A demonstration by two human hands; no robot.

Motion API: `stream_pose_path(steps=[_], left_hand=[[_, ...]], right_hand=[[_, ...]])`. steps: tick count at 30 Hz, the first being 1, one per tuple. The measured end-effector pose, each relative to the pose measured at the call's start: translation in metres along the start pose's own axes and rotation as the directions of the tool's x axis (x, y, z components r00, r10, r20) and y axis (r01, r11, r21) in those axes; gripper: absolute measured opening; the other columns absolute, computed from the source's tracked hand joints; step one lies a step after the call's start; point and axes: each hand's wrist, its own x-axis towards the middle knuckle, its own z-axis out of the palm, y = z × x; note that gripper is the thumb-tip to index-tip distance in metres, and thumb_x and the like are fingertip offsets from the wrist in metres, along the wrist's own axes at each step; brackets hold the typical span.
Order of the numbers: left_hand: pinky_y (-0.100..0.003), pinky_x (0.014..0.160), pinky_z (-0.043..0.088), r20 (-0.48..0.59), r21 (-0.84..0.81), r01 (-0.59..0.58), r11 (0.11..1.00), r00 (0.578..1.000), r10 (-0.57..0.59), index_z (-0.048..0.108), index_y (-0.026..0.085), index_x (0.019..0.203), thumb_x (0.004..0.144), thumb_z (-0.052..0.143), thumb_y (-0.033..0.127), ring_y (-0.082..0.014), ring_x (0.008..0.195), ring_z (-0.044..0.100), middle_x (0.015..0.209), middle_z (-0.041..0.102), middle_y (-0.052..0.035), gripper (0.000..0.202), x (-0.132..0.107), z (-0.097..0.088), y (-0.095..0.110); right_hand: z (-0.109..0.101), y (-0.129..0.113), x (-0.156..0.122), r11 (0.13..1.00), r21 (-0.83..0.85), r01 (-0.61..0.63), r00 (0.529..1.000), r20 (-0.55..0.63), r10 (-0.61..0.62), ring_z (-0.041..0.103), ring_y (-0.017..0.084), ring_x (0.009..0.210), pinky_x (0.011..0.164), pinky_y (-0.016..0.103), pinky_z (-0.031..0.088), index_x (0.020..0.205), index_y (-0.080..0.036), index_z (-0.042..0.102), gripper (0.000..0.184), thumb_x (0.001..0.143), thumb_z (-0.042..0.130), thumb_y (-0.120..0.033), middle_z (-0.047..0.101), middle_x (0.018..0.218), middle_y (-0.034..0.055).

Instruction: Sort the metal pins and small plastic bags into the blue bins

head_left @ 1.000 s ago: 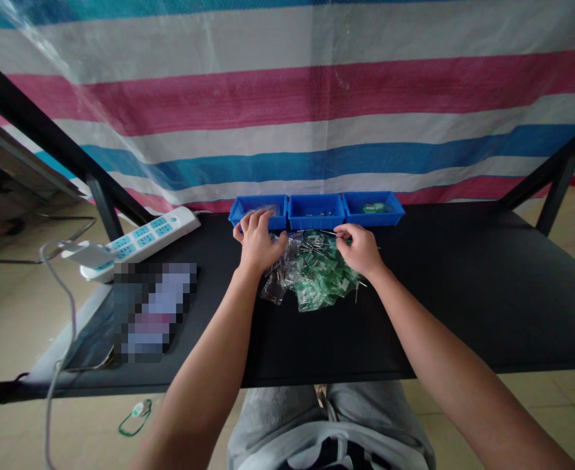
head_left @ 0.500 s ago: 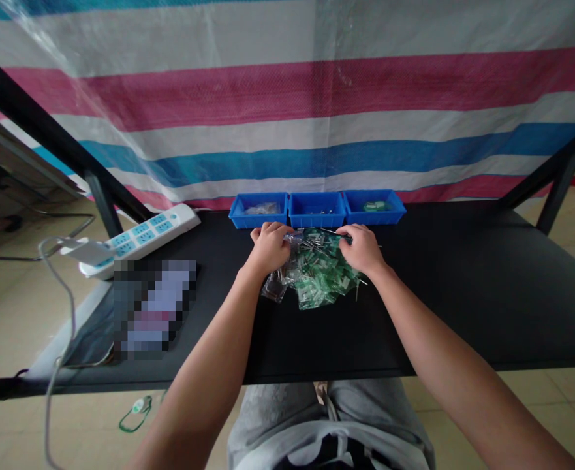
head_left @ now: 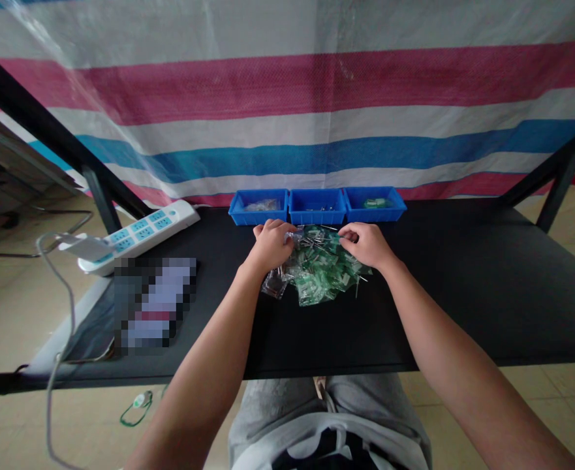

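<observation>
A loose pile of small green plastic packets [head_left: 319,277] lies on the black table before me, with thin metal pins [head_left: 315,240] across its far side. My left hand [head_left: 273,245] curls at the pile's far left edge, fingers closed beside a clear packet [head_left: 292,237]; its grip is partly hidden. Packets with dark contents [head_left: 274,284] lie below that wrist. At the far right of the pile, my right hand [head_left: 368,245] has thumb and fingers pinched together by the green packets. What sits between those fingertips is too small to make out.
Behind the pile stand three blue bins: the left bin [head_left: 233,212] holds clear packets, the middle bin [head_left: 316,218] metal pieces, the right bin [head_left: 397,212] a green packet. A power strip [head_left: 170,225] with a plugged-in charger and a blurred-out flat object [head_left: 160,303] lie left.
My right hand has shifted slightly right, and its thumb and fingers have come together. My left hand stays at the pile's left edge with little movement.
</observation>
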Motion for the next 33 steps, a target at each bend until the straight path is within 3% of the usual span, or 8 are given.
stream_pose_path(steps=[6, 11, 14, 20, 24, 27, 33], left_hand=[[-0.041, 0.085, 0.038, 0.024, -0.023, -0.092, 0.995, 0.995, 0.093, 0.068, 0.02, 0.099, 0.076, 0.05, 0.016, -0.0267, 0.1, 0.057, 0.098, 0.069, -0.007, 0.029, -0.002, -0.008, 0.005], [-0.038, 0.085, 0.04, 0.168, -0.086, -0.193, 0.977, 0.964, 0.205, 0.069, 0.021, 0.087, 0.075, 0.053, 0.016, -0.0243, 0.095, 0.062, 0.089, 0.071, -0.0044, 0.021, -0.004, -0.014, 0.01], [-0.036, 0.083, 0.04, 0.214, -0.088, -0.221, 0.971, 0.948, 0.235, 0.07, 0.021, 0.084, 0.075, 0.053, 0.016, -0.0238, 0.092, 0.063, 0.089, 0.071, -0.0038, 0.02, -0.004, -0.014, 0.011], [-0.037, 0.084, 0.039, 0.168, -0.079, -0.231, 0.97, 0.956, 0.241, 0.068, 0.02, 0.086, 0.076, 0.051, 0.015, -0.0238, 0.093, 0.062, 0.089, 0.071, -0.0038, 0.021, -0.004, -0.006, 0.011], [-0.035, 0.083, 0.04, 0.057, -0.122, -0.229, 0.966, 0.97, 0.237, 0.067, 0.019, 0.088, 0.083, 0.05, 0.021, -0.0219, 0.091, 0.06, 0.087, 0.07, -0.0047, 0.018, -0.006, -0.007, 0.016], [-0.033, 0.08, 0.04, -0.013, -0.152, -0.214, 0.965, 0.977, 0.214, 0.065, 0.018, 0.081, 0.093, 0.042, 0.031, -0.0198, 0.085, 0.059, 0.081, 0.067, -0.005, 0.029, -0.007, -0.009, 0.022], [-0.028, 0.07, 0.041, 0.012, -0.268, -0.232, 0.935, 0.97, 0.244, 0.062, 0.017, 0.069, 0.097, 0.033, 0.034, -0.0149, 0.069, 0.057, 0.068, 0.063, -0.0037, 0.043, -0.005, -0.001, 0.029]], right_hand=[[0.002, -0.011, -0.005, 0.985, 0.021, 0.17, 0.976, 0.138, -0.171, 0.061, 0.019, 0.078, 0.074, 0.033, 0.047, 0.084, -0.018, 0.071, 0.011, 0.074, 0.067, -0.021, 0.07, 0.08, 0.0046], [0.013, -0.027, -0.008, 0.962, 0.059, 0.266, 0.945, 0.18, -0.272, 0.059, 0.02, 0.088, 0.083, 0.036, 0.047, 0.089, -0.019, 0.071, 0.012, 0.084, 0.06, -0.02, 0.07, 0.09, 0.0061], [0.019, -0.031, -0.009, 0.964, 0.024, 0.266, 0.942, 0.206, -0.265, 0.057, 0.021, 0.087, 0.083, 0.037, 0.047, 0.089, -0.019, 0.072, 0.013, 0.086, 0.06, -0.023, 0.068, 0.087, 0.0066], [0.026, -0.031, -0.01, 0.97, -0.001, 0.243, 0.942, 0.24, -0.236, 0.056, 0.021, 0.085, 0.081, 0.038, 0.045, 0.078, -0.019, 0.071, 0.008, 0.083, 0.065, -0.021, 0.065, 0.083, 0.0057], [0.02, -0.032, -0.008, 0.973, 0.044, 0.225, 0.953, 0.198, -0.229, 0.056, 0.02, 0.083, 0.079, 0.036, 0.045, 0.073, -0.019, 0.066, 0.009, 0.082, 0.065, -0.016, 0.065, 0.081, 0.0046], [0.014, -0.034, -0.006, 0.983, 0.097, 0.158, 0.979, 0.113, -0.168, 0.058, 0.018, 0.079, 0.075, 0.032, 0.045, 0.075, -0.019, 0.064, 0.008, 0.083, 0.063, -0.016, 0.065, 0.079, 0.0038], [0.01, -0.038, -0.006, 0.98, 0.15, 0.13, 0.991, -0.041, -0.125, 0.059, 0.017, 0.073, 0.068, 0.029, 0.045, 0.075, -0.019, 0.061, 0.015, 0.087, 0.056, -0.025, 0.063, 0.075, 0.0033]])
